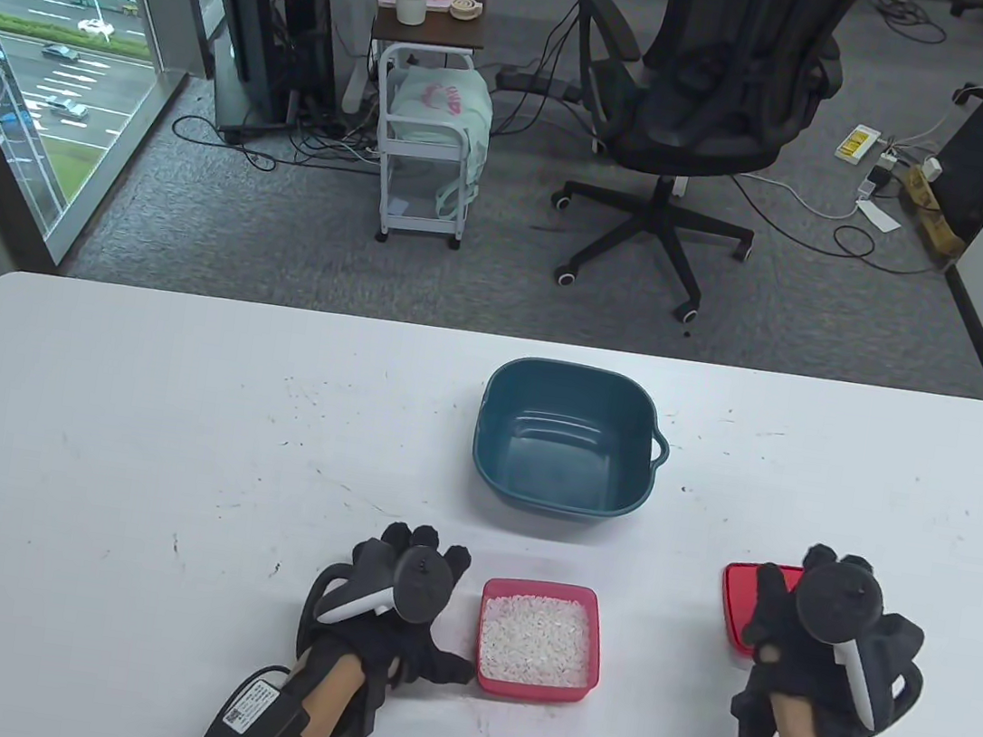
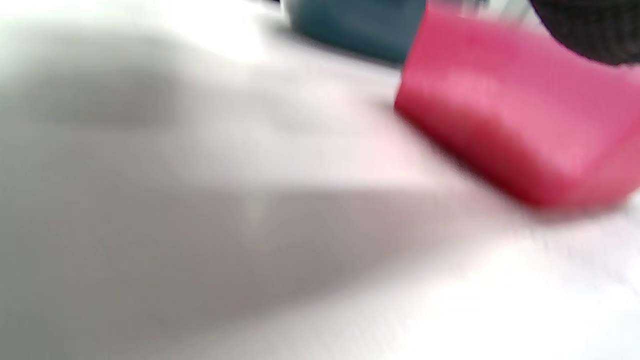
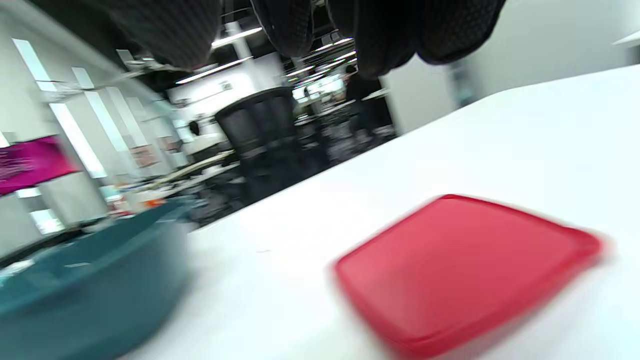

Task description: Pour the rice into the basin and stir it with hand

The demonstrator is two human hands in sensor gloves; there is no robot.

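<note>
A red box of white rice (image 1: 538, 638) stands uncovered near the table's front edge. My left hand (image 1: 423, 592) lies just left of it, holding nothing, its thumb reaching to the box's near left corner. The empty teal basin (image 1: 568, 439) sits behind the box. The box's red lid (image 1: 743, 591) lies flat on the table to the right, partly hidden under my right hand (image 1: 797, 603). In the right wrist view the fingers (image 3: 290, 25) hang above the lid (image 3: 465, 270) without touching it. The left wrist view is blurred, showing the red box (image 2: 515, 110) and the basin (image 2: 360, 25).
The white table (image 1: 172, 433) stretches wide to the left and right of the objects. Beyond its far edge stand an office chair (image 1: 703, 97) and a small cart (image 1: 428, 140) on the floor.
</note>
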